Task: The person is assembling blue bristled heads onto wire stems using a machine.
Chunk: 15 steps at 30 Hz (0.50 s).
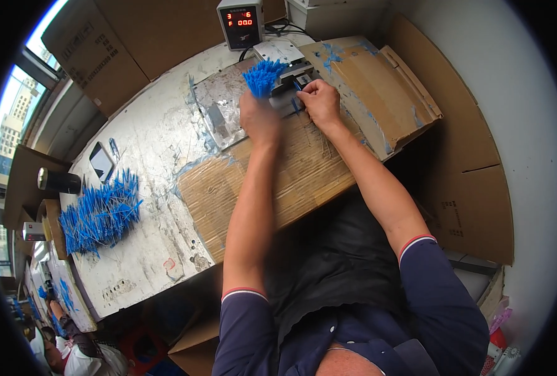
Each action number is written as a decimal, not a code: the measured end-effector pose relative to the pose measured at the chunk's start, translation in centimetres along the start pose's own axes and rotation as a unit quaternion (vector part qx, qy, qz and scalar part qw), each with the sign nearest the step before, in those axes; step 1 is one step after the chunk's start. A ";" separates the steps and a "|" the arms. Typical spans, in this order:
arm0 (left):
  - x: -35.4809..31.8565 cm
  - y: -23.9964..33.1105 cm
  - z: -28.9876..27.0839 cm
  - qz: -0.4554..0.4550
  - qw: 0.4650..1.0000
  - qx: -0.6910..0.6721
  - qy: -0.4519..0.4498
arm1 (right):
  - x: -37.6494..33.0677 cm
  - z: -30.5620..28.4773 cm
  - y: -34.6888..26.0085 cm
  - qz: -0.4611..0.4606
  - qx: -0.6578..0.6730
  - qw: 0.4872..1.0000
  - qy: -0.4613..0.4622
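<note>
Both hands work below a grey red-digit display box [241, 23]: left hand [259, 119] grips blue ties [263, 76], right hand [320, 100] pinches one.

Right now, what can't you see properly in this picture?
- Left hand: motion-blurred in the head view, so its grip on the blue bundle is unclear.
- Right hand: fingertips hide the small piece at the machine.
- Blue pile: single strands too small to count.

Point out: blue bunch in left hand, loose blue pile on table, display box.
blue bunch [263, 76], head view, on the fanned tips.
loose blue pile [100, 214], head view, middle of the heap.
display box [241, 24], head view, its front face.
</note>
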<state>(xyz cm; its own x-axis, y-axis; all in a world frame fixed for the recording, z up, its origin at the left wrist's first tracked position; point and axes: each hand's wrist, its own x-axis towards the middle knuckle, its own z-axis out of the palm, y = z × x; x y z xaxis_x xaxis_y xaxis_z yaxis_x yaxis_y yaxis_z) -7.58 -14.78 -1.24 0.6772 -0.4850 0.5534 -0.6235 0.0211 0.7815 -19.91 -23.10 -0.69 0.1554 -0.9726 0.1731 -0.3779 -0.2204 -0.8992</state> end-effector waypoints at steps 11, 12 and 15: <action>0.1 -0.2 -0.2 -0.007 1.000 0.011 0.001 | 0.6 1.2 -1.2 -0.033 -0.131 0.990 0.046; 0.0 0.0 -0.2 -0.005 1.000 0.007 0.003 | 0.6 1.2 -1.3 -0.032 -0.132 0.990 0.047; 0.0 0.7 -0.3 0.006 1.000 -0.002 0.005 | 0.8 1.2 -1.1 -0.024 -0.144 0.987 0.061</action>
<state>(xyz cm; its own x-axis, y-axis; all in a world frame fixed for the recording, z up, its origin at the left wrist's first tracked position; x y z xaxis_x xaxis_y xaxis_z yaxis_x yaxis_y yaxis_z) -7.92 -14.55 -0.60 0.6736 -0.4759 0.5654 -0.6302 0.0298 0.7759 -18.28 -23.51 -0.01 0.0745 -0.9582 0.2762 -0.6186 -0.2617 -0.7409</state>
